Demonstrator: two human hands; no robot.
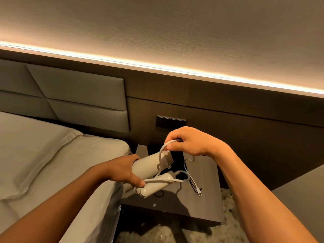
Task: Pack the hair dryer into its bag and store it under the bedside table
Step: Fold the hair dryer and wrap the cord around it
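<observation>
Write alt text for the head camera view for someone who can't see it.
Above a bedside table, the left hand grips a white hair dryer while the right hand pulls its cord up in a loop. A bed lies left.

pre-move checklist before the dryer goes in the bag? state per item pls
1. Left hand grips hair dryer body: ok.
2. Right hand holds cord loop: ok.
3. Cord fully coiled: not ok, plug end dangles over the bedside table.
4. Bag open and ready: cannot tell, only a dark item behind the dryer.
5. Space under table free: cannot tell.
</observation>
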